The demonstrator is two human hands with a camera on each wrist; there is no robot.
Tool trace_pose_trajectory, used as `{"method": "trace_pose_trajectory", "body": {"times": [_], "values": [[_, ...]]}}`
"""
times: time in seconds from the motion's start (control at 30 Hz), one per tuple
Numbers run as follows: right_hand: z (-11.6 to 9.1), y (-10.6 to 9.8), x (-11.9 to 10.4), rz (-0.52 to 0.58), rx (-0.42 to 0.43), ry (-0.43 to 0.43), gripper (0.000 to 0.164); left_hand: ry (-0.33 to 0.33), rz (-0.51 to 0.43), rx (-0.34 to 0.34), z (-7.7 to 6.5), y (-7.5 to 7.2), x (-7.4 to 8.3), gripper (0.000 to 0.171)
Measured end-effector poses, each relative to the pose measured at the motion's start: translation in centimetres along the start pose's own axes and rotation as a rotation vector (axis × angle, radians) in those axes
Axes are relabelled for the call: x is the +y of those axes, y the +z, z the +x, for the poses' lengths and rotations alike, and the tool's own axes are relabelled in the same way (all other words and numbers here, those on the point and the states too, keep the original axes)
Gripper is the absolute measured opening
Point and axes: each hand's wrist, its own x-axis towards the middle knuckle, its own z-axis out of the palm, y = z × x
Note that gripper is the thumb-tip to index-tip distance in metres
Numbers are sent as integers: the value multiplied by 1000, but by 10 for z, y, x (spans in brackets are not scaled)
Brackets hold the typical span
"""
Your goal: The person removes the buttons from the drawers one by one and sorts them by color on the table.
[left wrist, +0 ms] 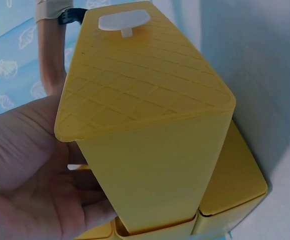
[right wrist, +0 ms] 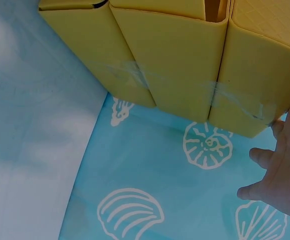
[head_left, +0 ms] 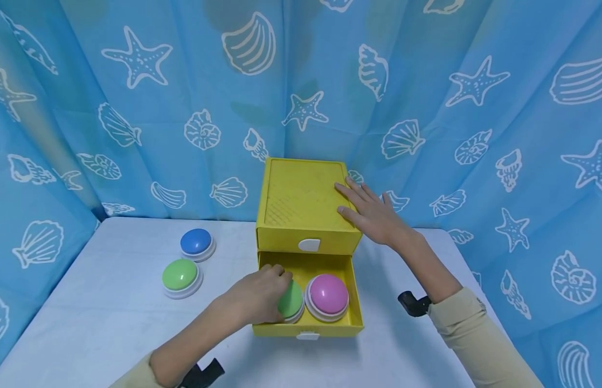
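A yellow drawer unit (head_left: 303, 194) stands against the curtain with its middle drawer (head_left: 330, 330) pulled out. Inside lie a green push button (head_left: 292, 300) on the left and a pink push button (head_left: 328, 293) on the right, both domed on white bases. My left hand (head_left: 259, 295) reaches into the drawer and grips the green button, its fingers around the left side. In the left wrist view, the drawer front (left wrist: 145, 90) hides those fingertips. My right hand (head_left: 375, 215) rests with spread fingers on the unit's top right edge; in the right wrist view its fingers (right wrist: 260, 157) reach past the taped side.
On the white table (head_left: 111, 323), left of the unit, sit a blue push button (head_left: 196, 242) and another green push button (head_left: 180, 276). A blue curtain (head_left: 184, 97) with shell and starfish prints hangs behind and at both sides. White tabs mark the drawer fronts.
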Motion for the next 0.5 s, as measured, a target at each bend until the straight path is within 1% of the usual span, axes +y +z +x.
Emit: {"method": "trace_pose_trajectory", "body": {"times": [0.17, 0.27, 0.37, 0.5], "values": [[1, 0, 1, 2, 0, -5, 62, 44, -1, 53, 0, -1, -4, 75], [1, 0, 1, 3, -2, -4, 62, 54, -33, 82, -1, -1, -6, 74], [0, 0, 1, 4, -1, -2, 62, 44, -84, 88, -2, -3, -8, 73], [0, 0, 1, 7, -1, 0, 62, 31, -148, 78, -6, -6, -10, 74]]}}
